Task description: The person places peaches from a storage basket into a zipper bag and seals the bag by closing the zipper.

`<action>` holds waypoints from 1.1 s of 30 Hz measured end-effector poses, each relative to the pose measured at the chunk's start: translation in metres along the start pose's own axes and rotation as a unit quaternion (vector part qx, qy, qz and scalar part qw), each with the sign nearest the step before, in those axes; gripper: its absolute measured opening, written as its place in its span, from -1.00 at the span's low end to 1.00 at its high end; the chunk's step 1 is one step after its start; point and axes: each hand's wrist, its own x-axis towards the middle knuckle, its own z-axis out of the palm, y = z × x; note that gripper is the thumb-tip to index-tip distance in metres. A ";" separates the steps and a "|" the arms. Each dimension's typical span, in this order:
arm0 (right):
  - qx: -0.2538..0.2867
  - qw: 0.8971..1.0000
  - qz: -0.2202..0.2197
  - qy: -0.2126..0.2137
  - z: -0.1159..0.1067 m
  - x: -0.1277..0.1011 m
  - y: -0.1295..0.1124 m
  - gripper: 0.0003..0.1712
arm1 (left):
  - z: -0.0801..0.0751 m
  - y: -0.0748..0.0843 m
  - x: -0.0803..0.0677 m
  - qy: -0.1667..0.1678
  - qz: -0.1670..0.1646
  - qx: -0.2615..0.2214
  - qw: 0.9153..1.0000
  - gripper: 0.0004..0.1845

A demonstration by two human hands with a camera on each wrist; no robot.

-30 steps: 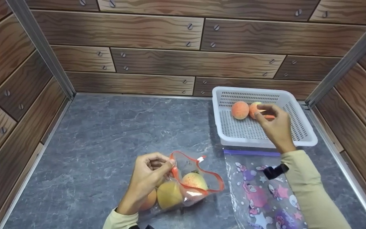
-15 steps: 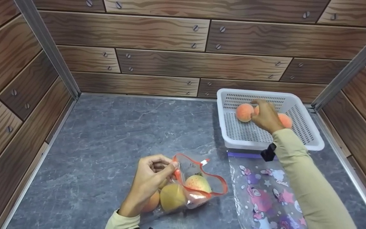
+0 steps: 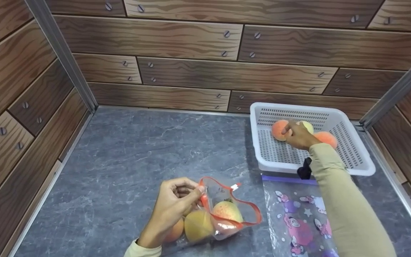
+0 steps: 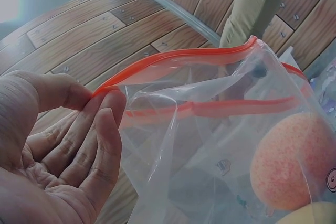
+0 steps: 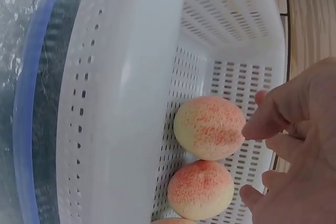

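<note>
My left hand (image 3: 175, 207) pinches the orange zip edge of a clear zip bag (image 4: 173, 56) between thumb and forefinger. The bag's mouth gapes; inside are a red-speckled, peach-like fruit (image 3: 227, 211) and a yellow fruit (image 3: 198, 226). An orange fruit (image 3: 175, 231) lies beside them, partly behind the hand. Over in the white basket (image 3: 277, 166), my right hand (image 3: 298, 136) is at the leftmost peach (image 3: 279, 130). In the right wrist view its fingers are spread, one tip at a peach's side (image 5: 207, 129). Two more peaches (image 3: 326, 138) lie in the basket.
A flat printed zip bag (image 3: 298, 228) with a purple zip strip (image 3: 287, 179) lies in front of the basket, partly under the right sleeve (image 3: 348, 203). Wood-patterned walls (image 3: 191, 75) enclose the grey tabletop (image 3: 177, 142).
My right hand has come down and left in the basket, from the middle peach to the leftmost one. My left hand keeps its pinch on the bag. The head view has shifted slightly.
</note>
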 end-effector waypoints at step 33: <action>-0.069 0.988 0.083 -0.109 -0.001 0.010 0.005 -0.21 | -0.002 0.000 0.002 0.000 0.002 -0.011 1.000 -0.78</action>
